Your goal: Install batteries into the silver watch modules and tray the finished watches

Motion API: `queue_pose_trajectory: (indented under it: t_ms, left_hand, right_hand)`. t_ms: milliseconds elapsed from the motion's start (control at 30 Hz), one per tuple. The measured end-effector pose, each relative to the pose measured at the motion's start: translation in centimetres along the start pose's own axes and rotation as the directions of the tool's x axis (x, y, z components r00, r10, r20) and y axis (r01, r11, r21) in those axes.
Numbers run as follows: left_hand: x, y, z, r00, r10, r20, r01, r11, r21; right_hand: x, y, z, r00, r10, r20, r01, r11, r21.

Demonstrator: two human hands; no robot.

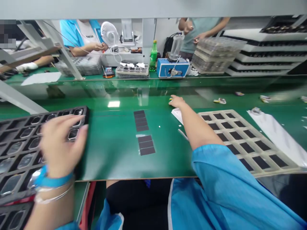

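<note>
My left hand (63,140), blurred, hovers over a black tray (86,111) with thumb and fingers apart and nothing visible in them. Rounded-rectangular, watch-like cases (26,132) sit in the tray's compartments. My right arm stretches across the green bench, and my right hand (177,101) is near its far part. A small yellow-and-dark piece (171,99) shows between its thumb and fingertips. Just below that hand lies a white strip (177,115), partly behind my forearm. Between my hands, dark rectangular pieces lie in two groups, an upper one (141,120) and a lower one (146,145).
To the right lies a pale tray (231,111) with dark rectangles in its compartments, beside a long white strip (278,134). Small yellow-and-white parts (220,101) dot the far bench. Behind stand a green bottle (153,56), a blue device (173,67) and stacked trays (213,54); two co-workers sit opposite.
</note>
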State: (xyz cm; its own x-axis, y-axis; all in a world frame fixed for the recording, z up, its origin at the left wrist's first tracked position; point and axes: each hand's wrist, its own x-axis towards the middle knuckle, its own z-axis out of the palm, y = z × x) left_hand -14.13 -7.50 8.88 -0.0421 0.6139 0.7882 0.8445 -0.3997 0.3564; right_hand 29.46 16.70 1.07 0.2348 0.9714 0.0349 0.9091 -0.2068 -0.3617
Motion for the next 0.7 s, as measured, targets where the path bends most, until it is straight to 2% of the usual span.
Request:
queue_pose_trajectory:
  t_ms: [67, 133, 200, 233, 267, 333, 367, 400, 433, 467, 533, 600, 700]
  left_hand:
    - [0.7, 2.3, 4.1, 0.989, 0.120, 0.089, -0.116, 0.992, -0.047]
    - [1.1, 4.3, 7.9, 0.975, 0.121, 0.188, -0.079, 0.973, -0.219]
    - [1.2, 5.5, 11.2, 0.947, 0.012, 0.321, 0.134, 0.894, -0.428]
    - [1.0, 5.8, 12.7, 0.909, -0.065, 0.412, 0.292, 0.805, -0.517]
    - [0.8, 6.0, 14.0, 0.841, -0.135, 0.524, 0.466, 0.675, -0.572]
    - [0.1, 5.9, 16.0, 0.631, -0.188, 0.752, 0.761, 0.335, -0.555]
    - [-0.3, 5.8, 16.7, 0.517, -0.158, 0.841, 0.853, 0.168, -0.493]
    - [-0.8, 5.8, 17.2, 0.426, -0.104, 0.899, 0.904, 0.029, -0.426]
    - [-1.3, 5.7, 17.5, 0.370, -0.045, 0.928, 0.925, -0.078, -0.372]
    - [-1.7, 5.8, 17.5, 0.350, 0.002, 0.937, 0.926, -0.153, -0.345]
    - [-2.4, 5.9, 17.4, 0.370, 0.053, 0.928, 0.911, -0.216, -0.351]
    - [-2.7, 6.0, 17.1, 0.402, 0.061, 0.914, 0.902, -0.200, -0.383]
    - [-2.6, 5.9, 16.9, 0.417, 0.062, 0.907, 0.900, -0.169, -0.402]
  right_hand:
    - [-0.1, -0.9, 0.2, 0.998, -0.067, 0.011, 0.067, 0.998, 0.002]
    - [-0.4, -1.7, 0.0, 0.988, -0.153, -0.002, 0.153, 0.988, 0.013]
    - [-1.5, -2.6, -0.4, 0.970, -0.242, -0.026, 0.243, 0.970, 0.027]
    - [-2.4, -3.2, -0.6, 0.956, -0.291, -0.039, 0.293, 0.955, 0.047]
    - [-3.6, -3.7, -0.7, 0.935, -0.350, -0.060, 0.355, 0.930, 0.095]
    - [-7.0, -5.0, -0.8, 0.854, -0.502, -0.132, 0.519, 0.812, 0.267]
    - [-9.0, -5.5, -0.7, 0.793, -0.578, -0.194, 0.605, 0.708, 0.364]
    - [-11.1, -6.0, -0.6, 0.723, -0.643, -0.253, 0.678, 0.591, 0.436]
    - [-13.1, -6.4, -0.5, 0.659, -0.691, -0.298, 0.733, 0.499, 0.463]
    - [-15.0, -6.6, -0.4, 0.612, -0.721, -0.326, 0.770, 0.449, 0.453]
    - [-17.9, -6.9, 0.2, 0.547, -0.758, -0.355, 0.822, 0.406, 0.400]
    - [-19.4, -6.7, 0.9, 0.519, -0.763, -0.385, 0.846, 0.394, 0.359]
    - [-19.8, -6.3, 1.9, 0.481, -0.756, -0.444, 0.871, 0.357, 0.336]
